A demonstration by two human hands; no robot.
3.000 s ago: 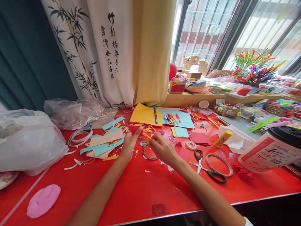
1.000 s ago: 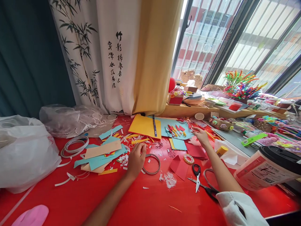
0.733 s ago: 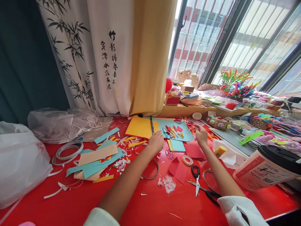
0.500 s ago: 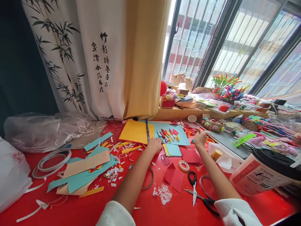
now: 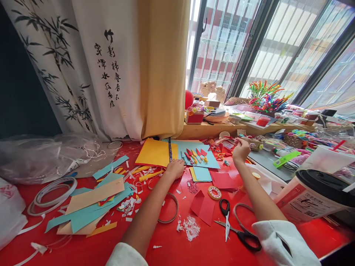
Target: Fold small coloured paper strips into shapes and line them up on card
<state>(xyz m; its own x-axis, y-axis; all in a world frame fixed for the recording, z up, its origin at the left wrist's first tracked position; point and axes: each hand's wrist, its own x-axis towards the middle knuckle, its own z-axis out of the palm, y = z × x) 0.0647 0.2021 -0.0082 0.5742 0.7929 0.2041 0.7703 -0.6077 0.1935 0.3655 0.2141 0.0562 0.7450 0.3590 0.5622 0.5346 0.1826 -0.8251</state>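
Note:
My left hand [image 5: 176,169] lies palm down with its fingers stretched out, at the lower end of a dark ruler-like strip [image 5: 170,149] on the yellow paper [image 5: 152,153]. Beside it a light blue sheet [image 5: 212,162] carries several small red and yellow paper pieces [image 5: 196,155]. My right hand [image 5: 242,150] is raised at the sheet's right, fingers pinched on a thin red strand [image 5: 227,138]; its far end blurs into the red clutter behind. Below the sheet lie small blue and yellow squares [image 5: 202,174] and red paper squares [image 5: 223,180].
Black-handled scissors [image 5: 227,221], a tape roll [image 5: 214,192] and folded red paper [image 5: 202,207] lie in front. Paper offcuts [image 5: 97,199] cover the left. A large lidded cup [image 5: 307,195] stands at the right. Craft supplies crowd the windowsill [image 5: 199,129].
My right hand has risen slightly and moved right, with the thin red strand now showing at its fingers. The left hand stays on the paper; the whole view has shifted a little.

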